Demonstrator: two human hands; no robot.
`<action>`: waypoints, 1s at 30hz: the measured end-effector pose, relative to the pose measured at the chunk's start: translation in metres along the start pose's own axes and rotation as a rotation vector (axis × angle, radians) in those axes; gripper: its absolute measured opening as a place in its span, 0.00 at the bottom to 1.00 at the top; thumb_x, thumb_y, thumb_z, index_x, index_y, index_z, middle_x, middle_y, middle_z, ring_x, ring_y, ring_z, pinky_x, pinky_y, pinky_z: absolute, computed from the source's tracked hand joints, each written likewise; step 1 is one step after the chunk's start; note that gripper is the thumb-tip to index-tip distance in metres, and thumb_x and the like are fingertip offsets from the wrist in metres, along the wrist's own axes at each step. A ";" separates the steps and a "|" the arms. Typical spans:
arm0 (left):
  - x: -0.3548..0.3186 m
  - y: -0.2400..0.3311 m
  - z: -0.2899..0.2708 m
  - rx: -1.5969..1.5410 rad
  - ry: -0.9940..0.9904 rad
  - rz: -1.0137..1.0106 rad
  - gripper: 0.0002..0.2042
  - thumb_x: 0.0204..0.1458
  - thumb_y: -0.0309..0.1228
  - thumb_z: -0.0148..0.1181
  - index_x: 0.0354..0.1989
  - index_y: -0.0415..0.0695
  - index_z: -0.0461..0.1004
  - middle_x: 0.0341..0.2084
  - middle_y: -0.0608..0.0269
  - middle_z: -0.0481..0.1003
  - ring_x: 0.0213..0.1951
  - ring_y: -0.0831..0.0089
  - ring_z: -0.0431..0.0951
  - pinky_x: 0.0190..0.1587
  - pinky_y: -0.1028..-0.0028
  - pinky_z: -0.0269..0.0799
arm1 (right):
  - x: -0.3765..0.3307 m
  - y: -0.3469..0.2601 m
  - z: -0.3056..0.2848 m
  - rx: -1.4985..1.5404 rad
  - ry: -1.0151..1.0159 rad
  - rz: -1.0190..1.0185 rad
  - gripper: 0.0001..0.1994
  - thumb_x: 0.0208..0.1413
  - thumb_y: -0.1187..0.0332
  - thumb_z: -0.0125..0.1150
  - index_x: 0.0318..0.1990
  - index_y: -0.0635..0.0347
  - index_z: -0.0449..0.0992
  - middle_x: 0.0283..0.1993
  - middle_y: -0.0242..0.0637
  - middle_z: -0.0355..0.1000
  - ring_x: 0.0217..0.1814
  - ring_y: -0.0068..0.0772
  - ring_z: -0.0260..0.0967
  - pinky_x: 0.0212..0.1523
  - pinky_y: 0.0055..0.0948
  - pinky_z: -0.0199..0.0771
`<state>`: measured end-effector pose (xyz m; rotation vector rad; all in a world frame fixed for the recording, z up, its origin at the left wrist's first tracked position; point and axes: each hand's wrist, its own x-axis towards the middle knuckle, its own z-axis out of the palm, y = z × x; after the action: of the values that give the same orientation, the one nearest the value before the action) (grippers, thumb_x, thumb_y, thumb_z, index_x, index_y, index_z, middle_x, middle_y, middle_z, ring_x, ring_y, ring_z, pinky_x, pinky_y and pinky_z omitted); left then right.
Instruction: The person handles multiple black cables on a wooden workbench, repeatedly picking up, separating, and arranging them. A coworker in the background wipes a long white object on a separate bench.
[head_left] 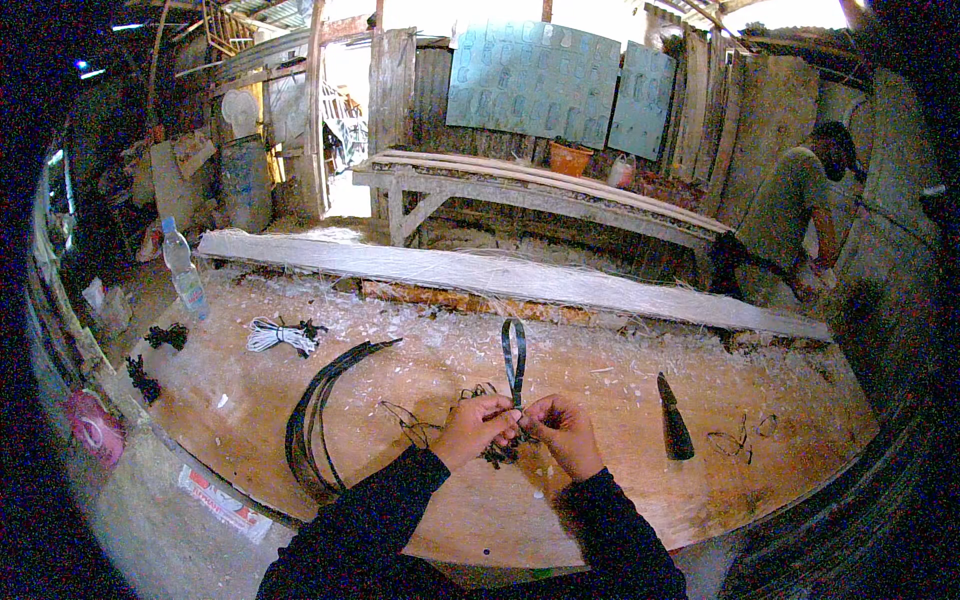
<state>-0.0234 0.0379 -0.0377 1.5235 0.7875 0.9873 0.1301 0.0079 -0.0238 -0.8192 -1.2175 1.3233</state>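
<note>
Between both hands a narrow black strip (514, 350) stands up, bent into a tall loop. Its lower ends are pinched in the fingers of my left hand (474, 432). My right hand (566, 432) presses its fingertips together at the base of the same loop, touching the left fingers. Under the hands lies a heap of small black pieces (497, 456), partly hidden by them. To the left, longer black strips (302, 430) curve across the wooden tabletop (450, 530). A dark, tapered, cone-like object (675, 422) lies right of my hands.
A white cord bundle (275, 336), black clumps (166, 336) and a plastic bottle (185, 272) occupy the table's left. Thin loops (738, 440) lie at right. A long pale beam (500, 276) crosses the far edge. Behind stands a bench (440, 182) with poles; a person (800, 205) bends at right.
</note>
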 end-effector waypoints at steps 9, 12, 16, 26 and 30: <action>0.002 -0.011 -0.002 -0.072 0.052 -0.026 0.06 0.48 0.29 0.51 0.28 0.38 0.68 0.19 0.66 0.70 0.21 0.82 0.70 0.23 0.83 0.67 | -0.003 -0.004 0.005 -0.007 -0.083 -0.014 0.03 0.45 0.75 0.56 0.29 0.61 0.69 0.27 0.29 0.68 0.29 0.19 0.64 0.32 0.18 0.65; 0.005 -0.014 -0.004 -0.144 0.096 -0.014 0.07 0.47 0.29 0.52 0.28 0.38 0.68 0.20 0.64 0.71 0.21 0.80 0.71 0.22 0.83 0.68 | -0.003 -0.002 0.002 -0.119 -0.088 -0.047 0.04 0.45 0.76 0.55 0.31 0.61 0.70 0.28 0.29 0.68 0.30 0.20 0.64 0.33 0.18 0.65; 0.007 -0.013 -0.007 -0.233 0.119 -0.020 0.07 0.46 0.29 0.53 0.28 0.37 0.67 0.22 0.61 0.71 0.22 0.77 0.73 0.22 0.82 0.69 | 0.003 0.003 -0.002 -0.615 -0.041 -0.276 0.09 0.40 0.80 0.54 0.33 0.60 0.71 0.31 0.31 0.68 0.33 0.22 0.64 0.33 0.19 0.65; 0.007 -0.009 -0.009 -0.190 0.097 -0.083 0.07 0.46 0.28 0.53 0.28 0.37 0.66 0.23 0.61 0.71 0.23 0.77 0.73 0.22 0.81 0.71 | -0.001 -0.003 0.003 -0.794 -0.006 -0.363 0.09 0.38 0.78 0.56 0.32 0.60 0.72 0.30 0.32 0.68 0.32 0.24 0.64 0.32 0.19 0.64; 0.006 -0.008 -0.005 -0.216 0.124 -0.087 0.06 0.46 0.28 0.53 0.27 0.37 0.66 0.23 0.62 0.72 0.24 0.78 0.72 0.22 0.81 0.71 | -0.002 0.003 0.001 -0.709 0.109 -0.249 0.05 0.43 0.74 0.56 0.30 0.62 0.72 0.26 0.31 0.68 0.30 0.21 0.64 0.32 0.19 0.64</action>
<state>-0.0255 0.0466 -0.0445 1.2423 0.7997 1.0733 0.1282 0.0057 -0.0272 -1.1656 -1.6643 0.6227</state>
